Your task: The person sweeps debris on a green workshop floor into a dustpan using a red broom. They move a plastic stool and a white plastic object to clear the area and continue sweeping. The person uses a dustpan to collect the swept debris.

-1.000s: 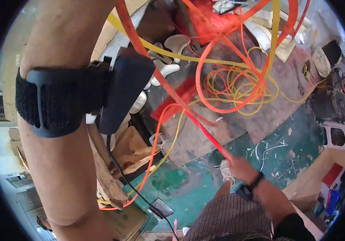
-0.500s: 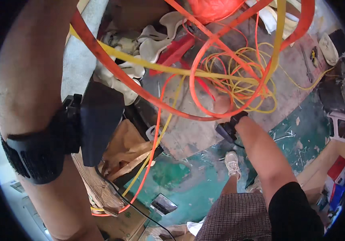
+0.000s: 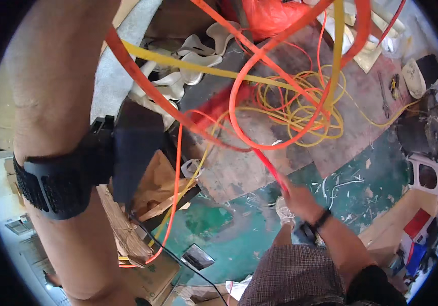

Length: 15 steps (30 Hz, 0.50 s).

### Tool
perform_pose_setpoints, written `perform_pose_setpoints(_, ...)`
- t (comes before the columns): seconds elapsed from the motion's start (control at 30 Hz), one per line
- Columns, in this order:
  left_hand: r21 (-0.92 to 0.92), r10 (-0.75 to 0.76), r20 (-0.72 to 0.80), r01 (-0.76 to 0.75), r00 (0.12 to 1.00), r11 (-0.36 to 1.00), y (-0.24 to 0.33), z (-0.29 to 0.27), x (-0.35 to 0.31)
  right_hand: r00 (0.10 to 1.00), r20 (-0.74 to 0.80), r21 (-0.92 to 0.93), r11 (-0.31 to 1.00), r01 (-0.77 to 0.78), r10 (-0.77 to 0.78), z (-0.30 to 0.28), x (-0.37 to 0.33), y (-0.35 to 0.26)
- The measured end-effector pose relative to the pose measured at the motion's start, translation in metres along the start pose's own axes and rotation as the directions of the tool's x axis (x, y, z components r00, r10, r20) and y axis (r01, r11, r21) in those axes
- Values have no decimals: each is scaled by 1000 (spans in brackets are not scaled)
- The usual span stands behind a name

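My right hand (image 3: 300, 203) is closed around the slim near end of a long red object (image 3: 269, 166). Its far end looks broad and is smeared by motion, so its exact kind is unclear. My left forearm (image 3: 50, 102) rises along the left side, wearing a black strap with a dark device (image 3: 137, 148); the left hand lies beyond the top edge. Orange hose (image 3: 152, 94) and yellow hose (image 3: 188, 66) loop close in front of me, crossing over the red object. Behind them, thinner orange and yellow lines form a tangled coil (image 3: 305, 115) on the grey board (image 3: 234, 178).
White curved pieces (image 3: 198, 64) are heaped at the far left, near a red plastic bag (image 3: 275, 18). A wrench (image 3: 383, 94) and pliers (image 3: 394, 85) lie at the right. Brown paper (image 3: 160, 178) fills a box at left. Scraps litter the green floor (image 3: 239, 229).
My right hand has come back toward me, drawing the red object along with it. The broad red end has shifted nearer. The whole view has shifted slightly.
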<state>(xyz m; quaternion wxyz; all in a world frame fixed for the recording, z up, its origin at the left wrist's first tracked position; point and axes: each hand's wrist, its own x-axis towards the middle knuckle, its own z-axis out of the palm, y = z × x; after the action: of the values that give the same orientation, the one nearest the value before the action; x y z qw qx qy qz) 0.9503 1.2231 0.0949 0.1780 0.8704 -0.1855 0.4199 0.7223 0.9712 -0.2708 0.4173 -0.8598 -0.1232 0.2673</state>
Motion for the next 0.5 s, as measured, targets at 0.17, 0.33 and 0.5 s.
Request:
perform_pose_setpoints(0.17,-106,-42,-35,38,999,994,-2,40,-9,984,-178,-49,998,-29,20,8,127,80)
perform_pose_setpoints(0.33,-40,-65,-12,65,998,997,-9,24,-13,996,-12,78,993,-92,93,20,20,60)
perform_pose_setpoints(0.5,-72,-82,-18,81,996,994,-12,29,-11,994,-105,-4,1000,-2,2,-38,59,40)
